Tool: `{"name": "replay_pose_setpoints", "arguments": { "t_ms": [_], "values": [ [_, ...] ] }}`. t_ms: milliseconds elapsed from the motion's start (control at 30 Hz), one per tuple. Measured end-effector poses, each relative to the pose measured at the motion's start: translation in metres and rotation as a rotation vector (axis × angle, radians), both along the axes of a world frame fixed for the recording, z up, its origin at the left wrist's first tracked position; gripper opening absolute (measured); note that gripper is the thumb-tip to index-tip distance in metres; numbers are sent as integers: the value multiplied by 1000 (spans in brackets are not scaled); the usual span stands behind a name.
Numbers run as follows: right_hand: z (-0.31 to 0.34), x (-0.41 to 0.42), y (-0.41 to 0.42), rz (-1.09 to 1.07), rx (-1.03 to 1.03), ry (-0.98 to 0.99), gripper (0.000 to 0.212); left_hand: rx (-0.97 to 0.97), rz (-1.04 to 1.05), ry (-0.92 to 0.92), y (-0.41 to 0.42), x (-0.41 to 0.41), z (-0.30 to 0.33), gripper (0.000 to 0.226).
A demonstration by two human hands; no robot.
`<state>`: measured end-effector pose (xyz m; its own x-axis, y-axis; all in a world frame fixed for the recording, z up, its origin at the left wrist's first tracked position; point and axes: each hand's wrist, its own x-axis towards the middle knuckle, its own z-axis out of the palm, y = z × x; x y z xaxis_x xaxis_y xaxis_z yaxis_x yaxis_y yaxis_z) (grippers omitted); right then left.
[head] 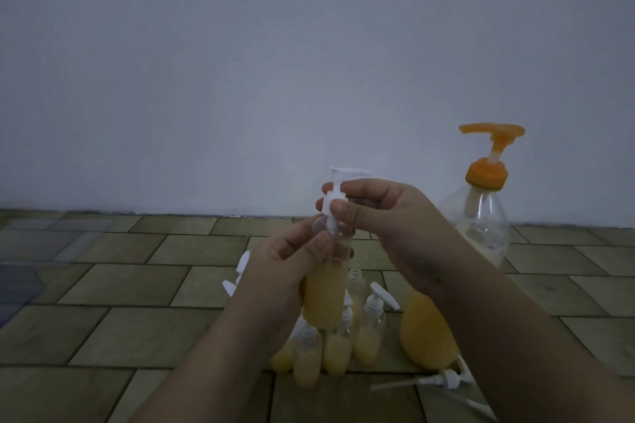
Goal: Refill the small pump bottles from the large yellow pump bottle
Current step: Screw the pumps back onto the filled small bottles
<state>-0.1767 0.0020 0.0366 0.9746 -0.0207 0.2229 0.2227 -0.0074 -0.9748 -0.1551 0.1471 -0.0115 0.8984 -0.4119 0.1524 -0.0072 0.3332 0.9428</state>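
My left hand (281, 268) grips a small clear bottle (324, 299), mostly full of yellow liquid, held upright above the floor. My right hand (381, 216) pinches the collar of its white pump cap (338, 189), which sits on the bottle's neck. The large bottle (481, 227) with an orange pump head stands at the right against the wall; its lower part, with yellow liquid, shows beside my right forearm. Several small pump bottles (338, 343) holding yellow liquid stand grouped on the floor below my hands.
A loose white pump cap (436, 379) with its dip tube lies on the tiled floor (137, 285) at lower right. One small bottle (355, 282) without a cap stands behind the held one. A plain wall (275, 62) rises just beyond the bottles.
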Motion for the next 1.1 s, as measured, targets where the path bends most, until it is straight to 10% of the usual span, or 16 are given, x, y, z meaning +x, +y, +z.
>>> {"name": "replay_pose_setpoints", "arguments": {
  "t_ms": [1100],
  "values": [
    [13, -15, 8, 28, -28, 64, 20, -102, -378, 142, 17, 9, 10, 50]
  ]
}}
